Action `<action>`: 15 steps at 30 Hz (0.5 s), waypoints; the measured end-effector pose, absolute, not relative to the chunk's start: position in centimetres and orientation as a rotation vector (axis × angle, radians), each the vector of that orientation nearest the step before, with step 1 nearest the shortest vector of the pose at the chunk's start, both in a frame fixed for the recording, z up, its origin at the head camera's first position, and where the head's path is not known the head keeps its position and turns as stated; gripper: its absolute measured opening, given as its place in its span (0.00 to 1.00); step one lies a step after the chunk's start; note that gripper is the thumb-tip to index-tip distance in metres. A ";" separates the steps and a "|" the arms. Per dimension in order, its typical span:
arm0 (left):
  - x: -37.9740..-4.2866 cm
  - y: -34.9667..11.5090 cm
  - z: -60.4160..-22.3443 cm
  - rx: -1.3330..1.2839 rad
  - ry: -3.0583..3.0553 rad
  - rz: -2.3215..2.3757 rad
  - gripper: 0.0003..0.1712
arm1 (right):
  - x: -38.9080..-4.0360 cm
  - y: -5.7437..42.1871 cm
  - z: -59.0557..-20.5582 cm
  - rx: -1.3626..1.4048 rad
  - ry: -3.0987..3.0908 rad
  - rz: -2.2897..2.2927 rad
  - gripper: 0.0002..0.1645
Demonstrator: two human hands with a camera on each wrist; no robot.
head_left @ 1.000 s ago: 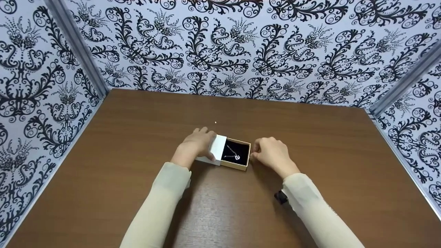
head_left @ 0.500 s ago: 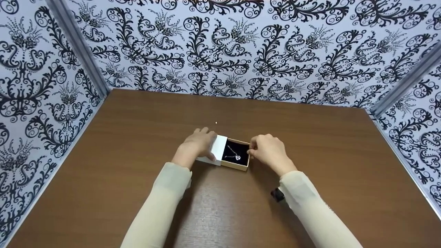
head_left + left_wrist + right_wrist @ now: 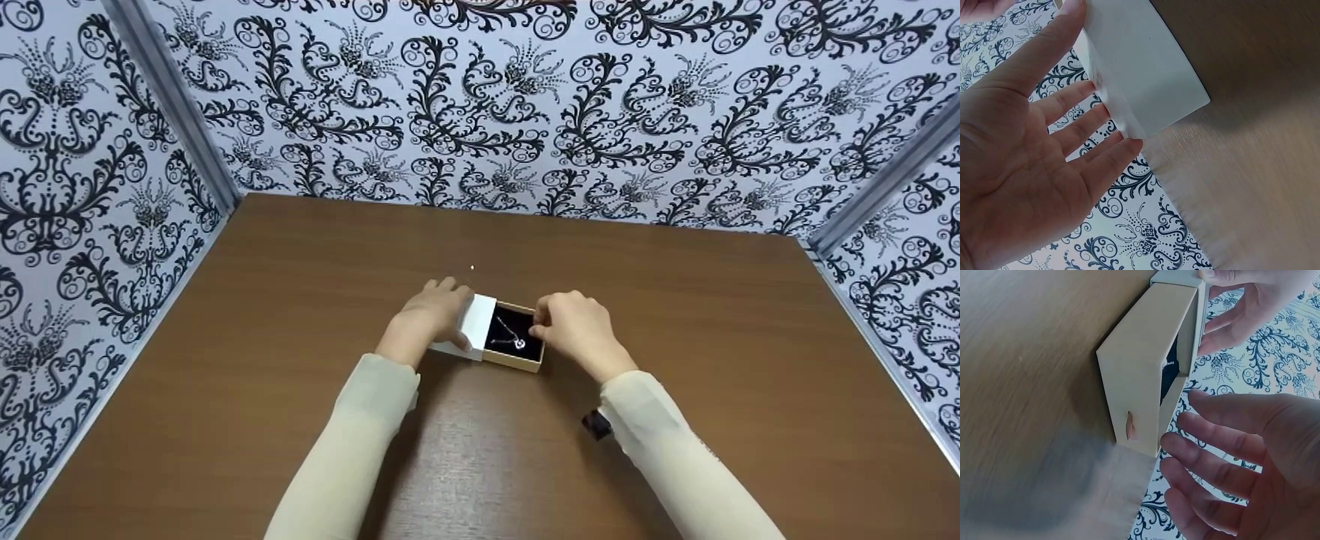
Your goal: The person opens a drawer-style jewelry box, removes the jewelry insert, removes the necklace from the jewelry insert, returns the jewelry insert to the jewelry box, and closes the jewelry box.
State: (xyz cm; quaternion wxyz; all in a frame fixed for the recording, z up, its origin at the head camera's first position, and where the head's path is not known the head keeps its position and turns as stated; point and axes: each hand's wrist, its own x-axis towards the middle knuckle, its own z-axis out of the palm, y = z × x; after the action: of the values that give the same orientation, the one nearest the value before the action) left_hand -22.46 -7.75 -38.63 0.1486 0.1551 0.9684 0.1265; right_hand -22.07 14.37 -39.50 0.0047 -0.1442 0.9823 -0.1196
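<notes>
On the bench (image 3: 337,247), the left hand (image 3: 429,311) clasps a box cover (image 3: 478,321); the loose, empty right hand (image 3: 579,324) hovers by the drawer (image 3: 1140,326), necklace (image 3: 518,343) inside.

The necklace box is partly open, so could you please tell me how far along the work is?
Done: the drawer is slid partly out of the white sleeve, showing the necklace. In hand: the left hand holds the sleeve, while the right hand reaches over the drawer's outer end, apparently holding nothing. Left to do, perhaps: lifting out the necklace, which lies on the black lining.
</notes>
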 end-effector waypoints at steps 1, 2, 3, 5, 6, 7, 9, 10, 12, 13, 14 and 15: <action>-22.5 -7.7 -38.6 0.445 2.785 0.364 0.46 | -22.1 14.3 -39.5 -0.451 3.076 -0.371 0.08; -22.5 -7.7 -38.7 0.445 2.785 0.363 0.45 | -22.0 14.2 -39.5 -0.451 3.073 -0.369 0.08; -22.4 -7.8 -38.6 0.444 2.784 0.362 0.45 | -22.0 14.1 -39.5 -0.456 3.072 -0.368 0.08; -22.4 -7.8 -38.6 0.442 2.784 0.365 0.45 | -22.0 13.9 -39.6 -0.460 3.071 -0.368 0.09; -22.4 -7.8 -38.6 0.442 2.784 0.365 0.45 | -22.0 13.8 -39.6 -0.466 3.072 -0.368 0.09; -22.4 -7.8 -38.7 0.442 2.784 0.364 0.45 | -21.9 13.7 -39.7 -0.473 3.072 -0.369 0.08; -22.4 -7.8 -38.6 0.441 2.786 0.367 0.45 | -21.9 13.4 -39.8 -0.492 3.076 -0.368 0.08; -22.4 -7.8 -38.6 0.441 2.785 0.367 0.45 | -21.8 13.3 -39.9 -0.498 3.077 -0.366 0.08; -22.4 -7.8 -38.6 0.443 2.783 0.360 0.45 | -21.8 13.1 -40.0 -0.507 3.080 -0.359 0.07; -22.4 -7.8 -38.6 0.443 2.783 0.358 0.46 | -21.7 13.0 -40.0 -0.515 3.082 -0.357 0.07; -22.4 -7.8 -38.6 0.443 2.783 0.356 0.46 | -21.7 13.0 -40.1 -0.520 3.085 -0.356 0.06; -22.4 -7.8 -38.7 0.442 2.782 0.353 0.46 | -21.7 12.9 -40.1 -0.523 3.087 -0.355 0.06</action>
State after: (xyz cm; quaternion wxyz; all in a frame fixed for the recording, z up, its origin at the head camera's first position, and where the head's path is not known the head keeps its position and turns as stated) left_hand -22.41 -7.76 -38.66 0.1507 0.1539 0.9688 0.1229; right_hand -21.70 12.88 -40.13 -0.0048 -0.1661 0.9796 -0.1128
